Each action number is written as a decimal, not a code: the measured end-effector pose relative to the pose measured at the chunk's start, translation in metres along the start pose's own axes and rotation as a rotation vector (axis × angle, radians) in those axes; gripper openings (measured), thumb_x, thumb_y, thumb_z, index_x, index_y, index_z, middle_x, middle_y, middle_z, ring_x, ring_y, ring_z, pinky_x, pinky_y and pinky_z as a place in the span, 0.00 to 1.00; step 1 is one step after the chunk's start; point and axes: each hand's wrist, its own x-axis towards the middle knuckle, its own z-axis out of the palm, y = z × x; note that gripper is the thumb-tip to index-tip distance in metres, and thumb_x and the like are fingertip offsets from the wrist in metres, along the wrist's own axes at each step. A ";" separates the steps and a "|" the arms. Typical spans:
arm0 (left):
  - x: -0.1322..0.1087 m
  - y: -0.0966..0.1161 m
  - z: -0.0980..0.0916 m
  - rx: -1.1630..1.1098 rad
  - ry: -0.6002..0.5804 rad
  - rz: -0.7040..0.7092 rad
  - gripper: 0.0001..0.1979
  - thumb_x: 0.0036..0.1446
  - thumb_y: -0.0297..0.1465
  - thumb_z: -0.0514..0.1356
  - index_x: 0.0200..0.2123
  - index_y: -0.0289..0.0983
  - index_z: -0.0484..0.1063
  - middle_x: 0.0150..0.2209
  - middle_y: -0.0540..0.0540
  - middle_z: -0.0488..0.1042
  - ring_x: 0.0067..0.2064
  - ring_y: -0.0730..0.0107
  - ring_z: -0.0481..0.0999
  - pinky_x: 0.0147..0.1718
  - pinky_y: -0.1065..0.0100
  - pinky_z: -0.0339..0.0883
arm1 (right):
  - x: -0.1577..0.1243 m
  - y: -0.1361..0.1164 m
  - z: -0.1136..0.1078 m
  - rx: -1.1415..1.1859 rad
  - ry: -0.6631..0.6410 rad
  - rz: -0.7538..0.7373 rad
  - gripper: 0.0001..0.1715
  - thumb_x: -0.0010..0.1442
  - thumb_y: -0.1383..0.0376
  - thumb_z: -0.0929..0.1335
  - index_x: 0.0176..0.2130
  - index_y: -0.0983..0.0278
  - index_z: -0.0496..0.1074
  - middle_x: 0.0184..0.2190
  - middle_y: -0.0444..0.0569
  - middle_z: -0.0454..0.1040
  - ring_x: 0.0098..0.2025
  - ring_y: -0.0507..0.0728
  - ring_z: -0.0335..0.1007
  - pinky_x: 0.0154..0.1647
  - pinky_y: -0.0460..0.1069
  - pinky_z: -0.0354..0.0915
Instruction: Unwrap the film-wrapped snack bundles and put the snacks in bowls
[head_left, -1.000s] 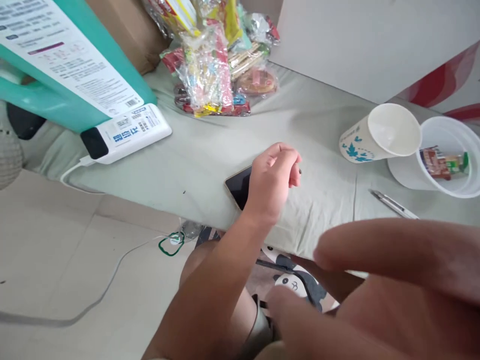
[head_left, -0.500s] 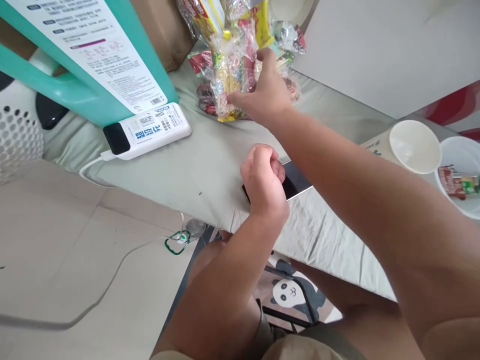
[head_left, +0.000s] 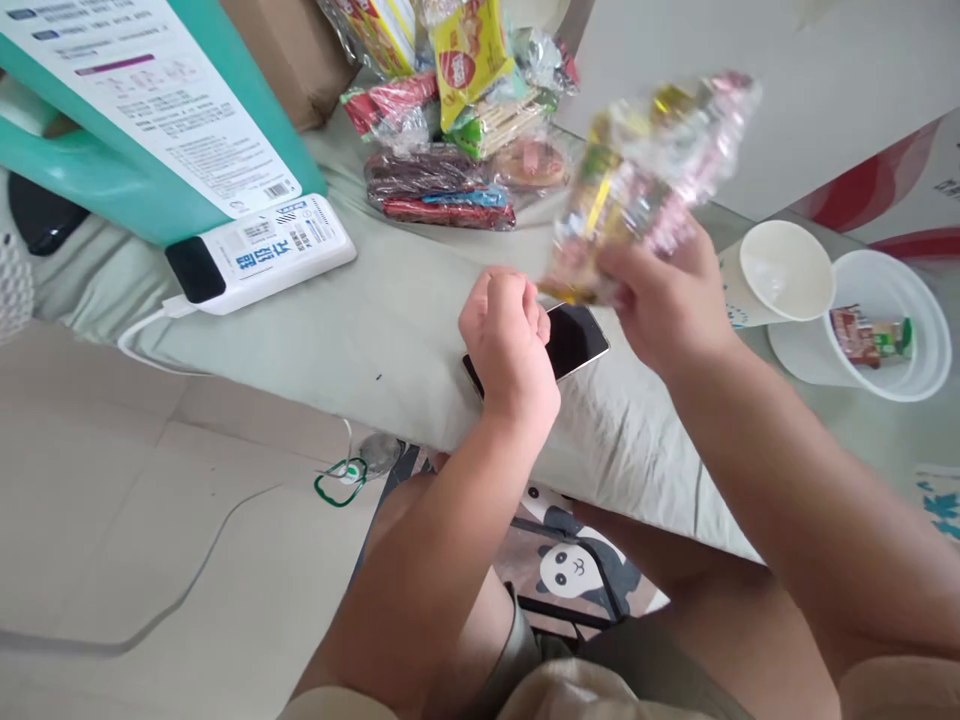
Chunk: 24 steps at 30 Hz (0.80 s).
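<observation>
My right hand point(head_left: 671, 300) grips several clear and yellow snack packets point(head_left: 637, 190), blurred by motion, above the cloth left of a paper cup point(head_left: 787, 270). Curled into a fist, my left hand point(head_left: 510, 345) rests on a dark smartphone point(head_left: 577, 345) and covers part of it; nothing shows in its fingers. Farther back lies a pile of wrapped snacks: a yellow packet point(head_left: 469, 60), a green-ended pack of sticks point(head_left: 502, 120), a dark red-brown packet point(head_left: 435, 180) and a round, clear-wrapped snack point(head_left: 529, 160).
A white tub point(head_left: 930, 320) with small packets inside stands behind the paper cup at right. At left are a large teal jug point(head_left: 277, 110) and a white power bank point(head_left: 277, 255) with its cable. A brown bag point(head_left: 300, 60) sits behind them. The cloth-covered surface point(head_left: 375, 320) ends above my lap.
My right hand has lifted the snack packets off the pile and carried them right and nearer. My left hand stays on the smartphone. The whole view has shifted slightly.
</observation>
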 end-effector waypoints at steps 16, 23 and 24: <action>-0.053 -0.081 0.024 0.691 -1.055 -0.055 0.34 0.50 0.21 0.69 0.60 0.49 0.74 0.44 0.47 0.80 0.39 0.64 0.81 0.37 0.67 0.78 | -0.179 0.078 -0.105 0.046 0.265 0.119 0.28 0.62 0.46 0.73 0.54 0.58 0.72 0.46 0.52 0.80 0.45 0.61 0.78 0.45 0.55 0.76; -0.044 -0.105 0.033 0.803 -0.921 0.092 0.23 0.49 0.24 0.68 0.49 0.45 0.80 0.42 0.49 0.78 0.29 0.76 0.68 0.28 0.74 0.67 | -0.189 0.086 -0.160 -0.524 0.528 -0.053 0.21 0.65 0.57 0.68 0.56 0.58 0.72 0.49 0.57 0.76 0.53 0.65 0.74 0.57 0.62 0.72; -0.044 -0.106 0.034 0.800 -0.902 0.112 0.22 0.49 0.25 0.68 0.49 0.44 0.81 0.41 0.49 0.77 0.28 0.77 0.67 0.27 0.74 0.66 | -0.191 0.089 -0.167 -0.639 0.542 -0.031 0.21 0.64 0.60 0.68 0.56 0.58 0.73 0.51 0.58 0.76 0.55 0.66 0.73 0.59 0.64 0.70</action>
